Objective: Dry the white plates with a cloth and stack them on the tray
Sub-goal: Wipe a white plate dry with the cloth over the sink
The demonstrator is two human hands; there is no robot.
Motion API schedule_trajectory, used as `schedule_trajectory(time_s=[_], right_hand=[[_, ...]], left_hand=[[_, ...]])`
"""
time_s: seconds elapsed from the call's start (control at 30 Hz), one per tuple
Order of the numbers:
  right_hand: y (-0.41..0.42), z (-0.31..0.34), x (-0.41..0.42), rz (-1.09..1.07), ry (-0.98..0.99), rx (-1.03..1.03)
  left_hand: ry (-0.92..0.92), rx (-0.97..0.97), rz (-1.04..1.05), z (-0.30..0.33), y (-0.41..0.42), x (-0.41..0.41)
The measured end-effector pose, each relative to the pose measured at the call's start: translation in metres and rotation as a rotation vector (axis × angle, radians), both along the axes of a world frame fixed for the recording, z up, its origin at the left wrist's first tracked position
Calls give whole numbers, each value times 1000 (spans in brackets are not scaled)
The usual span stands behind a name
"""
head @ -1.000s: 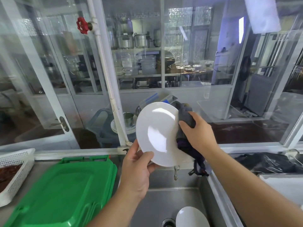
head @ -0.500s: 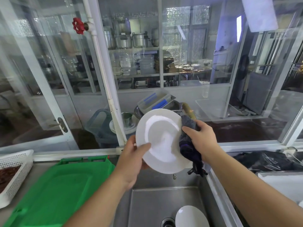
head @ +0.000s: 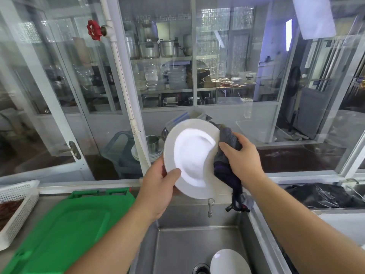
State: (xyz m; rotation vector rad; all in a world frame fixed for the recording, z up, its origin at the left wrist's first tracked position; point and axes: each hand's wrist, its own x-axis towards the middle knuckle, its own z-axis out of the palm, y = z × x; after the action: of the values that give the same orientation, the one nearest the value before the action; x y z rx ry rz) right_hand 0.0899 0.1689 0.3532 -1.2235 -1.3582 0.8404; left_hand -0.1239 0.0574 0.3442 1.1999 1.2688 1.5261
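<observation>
left hand (head: 156,192) gripping white plate (head: 194,157), right hand (head: 242,157) clutching dark cloth (head: 227,139), no legible writing

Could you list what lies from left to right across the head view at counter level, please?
White basket → green tray → left hand → white plate → dark cloth → right hand → black plastic bag.

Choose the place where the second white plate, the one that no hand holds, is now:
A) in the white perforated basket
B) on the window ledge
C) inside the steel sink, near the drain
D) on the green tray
C: the second white plate lies in the steel sink beside the drain, untouched by either hand.
</observation>
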Motion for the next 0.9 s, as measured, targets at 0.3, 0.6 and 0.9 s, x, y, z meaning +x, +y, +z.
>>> schedule_trajectory(time_s=[0.3, 0.6, 0.9], right_hand=[[-12, -28, -29, -96, 474, -213], [1, -1, -1, -34, 184, -76], [-5, 19, 4, -2, -271, 121]], left_hand=[[-184, 137, 154, -21, 5, 38], [-241, -20, 28, 0, 4, 15], [-146, -7, 5, 15, 9, 5]])
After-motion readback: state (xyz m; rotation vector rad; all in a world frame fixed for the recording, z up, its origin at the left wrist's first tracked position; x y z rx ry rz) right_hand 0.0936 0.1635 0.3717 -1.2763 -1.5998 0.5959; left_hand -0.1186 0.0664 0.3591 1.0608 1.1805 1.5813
